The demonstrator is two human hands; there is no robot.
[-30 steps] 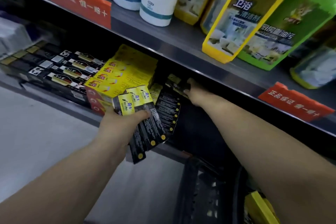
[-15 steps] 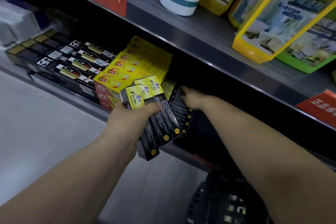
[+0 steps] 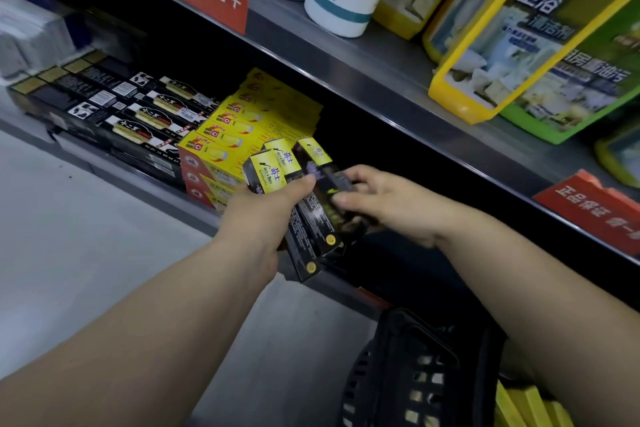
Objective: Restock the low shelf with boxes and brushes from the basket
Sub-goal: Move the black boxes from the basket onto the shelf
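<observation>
Dim, motion-blurred (edges bowed), the low shelf (image 3: 152, 196) deep in shadow.

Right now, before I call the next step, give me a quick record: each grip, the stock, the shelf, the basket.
left grip: holds a fan of black-and-yellow boxes
right grip: pinches one box of that fan
low shelf: yellow boxes stacked, black boxes in rows to their left
basket: below the right arm

The low shelf (image 3: 145, 192) is dull grey metal. On it the yellow boxes (image 3: 221, 146) are glossy card (black boxes (image 3: 145, 121) too); below it, a plastic basket (image 3: 408, 374).
</observation>
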